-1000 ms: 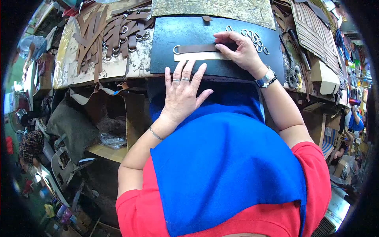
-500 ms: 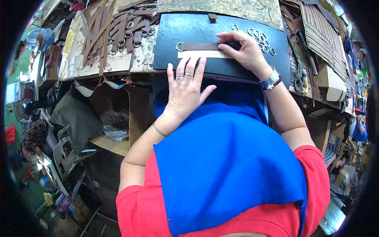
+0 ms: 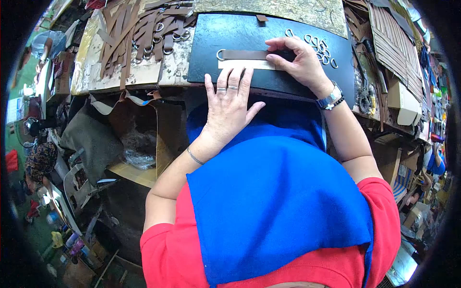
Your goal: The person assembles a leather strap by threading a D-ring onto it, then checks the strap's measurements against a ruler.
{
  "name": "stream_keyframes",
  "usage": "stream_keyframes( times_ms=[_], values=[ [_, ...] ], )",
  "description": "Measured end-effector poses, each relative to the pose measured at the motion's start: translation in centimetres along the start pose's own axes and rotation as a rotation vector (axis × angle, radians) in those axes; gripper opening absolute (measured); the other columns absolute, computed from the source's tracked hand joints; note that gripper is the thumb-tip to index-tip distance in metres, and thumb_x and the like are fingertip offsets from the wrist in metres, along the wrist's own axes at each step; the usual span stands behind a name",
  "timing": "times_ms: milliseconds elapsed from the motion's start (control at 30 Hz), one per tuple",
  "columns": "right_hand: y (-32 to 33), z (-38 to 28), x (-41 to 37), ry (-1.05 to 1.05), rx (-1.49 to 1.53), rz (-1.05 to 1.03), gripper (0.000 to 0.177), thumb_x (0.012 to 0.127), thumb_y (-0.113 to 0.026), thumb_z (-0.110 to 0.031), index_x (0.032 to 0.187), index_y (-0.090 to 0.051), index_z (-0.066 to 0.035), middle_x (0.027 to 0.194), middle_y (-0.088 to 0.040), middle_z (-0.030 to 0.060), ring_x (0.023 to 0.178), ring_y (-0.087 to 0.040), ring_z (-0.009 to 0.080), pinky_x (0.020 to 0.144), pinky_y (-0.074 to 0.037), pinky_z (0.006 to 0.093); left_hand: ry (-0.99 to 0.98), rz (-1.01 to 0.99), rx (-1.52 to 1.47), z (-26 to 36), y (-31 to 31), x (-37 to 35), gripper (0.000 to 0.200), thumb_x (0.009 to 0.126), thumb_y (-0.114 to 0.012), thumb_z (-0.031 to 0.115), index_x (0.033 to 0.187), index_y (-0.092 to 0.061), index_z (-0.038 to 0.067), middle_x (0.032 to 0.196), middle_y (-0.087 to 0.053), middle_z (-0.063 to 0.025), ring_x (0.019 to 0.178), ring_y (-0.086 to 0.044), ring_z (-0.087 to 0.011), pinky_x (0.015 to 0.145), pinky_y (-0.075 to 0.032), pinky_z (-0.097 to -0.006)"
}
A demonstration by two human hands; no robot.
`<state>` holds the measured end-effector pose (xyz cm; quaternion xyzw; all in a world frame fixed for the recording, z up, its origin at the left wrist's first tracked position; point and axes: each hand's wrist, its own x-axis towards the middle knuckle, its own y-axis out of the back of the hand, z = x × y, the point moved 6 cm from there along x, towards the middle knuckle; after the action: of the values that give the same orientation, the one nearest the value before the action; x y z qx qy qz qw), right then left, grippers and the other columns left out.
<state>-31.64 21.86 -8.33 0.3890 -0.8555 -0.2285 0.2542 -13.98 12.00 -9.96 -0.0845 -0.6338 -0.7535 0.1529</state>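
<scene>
One brown strap [image 3: 246, 55], with one metal ring [image 3: 218, 55] at its left end, is laid on one black board [image 3: 206, 41], along the far edge of one pale strip [image 3: 242, 64]. Its right end is reached by the thumb of the right hand [image 3: 270, 51]; whether it is pinched cannot be told. The left hand [image 3: 225, 108] is spread, fingertips placed at the strip's near edge. Roughly ten loose rings [image 3: 321, 48] are scattered beyond.

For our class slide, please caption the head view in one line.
On a black board, a brown strap: right hand at one end, metal ring at the other, left hand nearby.
</scene>
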Motion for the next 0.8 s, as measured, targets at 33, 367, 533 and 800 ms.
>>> stream_keyframes(
  times_ms=[33,367,533,800],
  values=[
    [-0.02,-0.10,0.02,0.011,-0.018,-0.004,0.030,0.086,-0.076,-0.017,0.115,-0.071,-0.010,0.101,-0.074,0.0045,0.097,-0.067,0.0170,0.089,-0.051,0.0308,-0.002,0.000,-0.001,0.00,0.03,0.02,0.087,0.081,-0.073,0.055,0.148,-0.042,0.010,0.145,-0.039,-0.0124,0.139,-0.033,-0.0313,0.112,-0.023,-0.0643],
    [0.06,0.29,-0.08,-0.018,0.035,-0.007,0.032,0.085,-0.076,-0.015,0.116,-0.071,-0.010,0.102,-0.074,0.0058,0.097,-0.068,0.0174,0.089,-0.051,0.0314,0.013,-0.030,0.031,0.12,-0.31,-0.16,0.088,0.081,-0.072,0.055,0.150,-0.039,0.011,0.146,-0.037,-0.0115,0.141,-0.031,-0.0303,0.113,-0.020,-0.0668],
    [0.06,0.49,-0.12,-0.021,0.046,-0.005,0.032,0.086,-0.076,-0.016,0.117,-0.071,-0.010,0.103,-0.074,0.0063,0.097,-0.068,0.0181,0.089,-0.051,0.0312,0.024,-0.053,0.046,0.20,-0.32,-0.13,0.089,0.081,-0.072,0.055,0.151,-0.038,0.012,0.147,-0.036,-0.0117,0.142,-0.030,-0.0301,0.113,-0.019,-0.0675],
    [0.00,0.51,-0.03,-0.010,0.033,-0.013,0.030,0.085,-0.076,-0.016,0.115,-0.072,-0.011,0.103,-0.074,0.0048,0.096,-0.067,0.0175,0.089,-0.050,0.0311,0.032,-0.058,0.024,0.24,-0.28,0.05,0.090,0.080,-0.075,0.052,0.151,-0.036,0.012,0.147,-0.035,-0.0124,0.142,-0.030,-0.0302,0.112,-0.019,-0.0682]
  ],
)
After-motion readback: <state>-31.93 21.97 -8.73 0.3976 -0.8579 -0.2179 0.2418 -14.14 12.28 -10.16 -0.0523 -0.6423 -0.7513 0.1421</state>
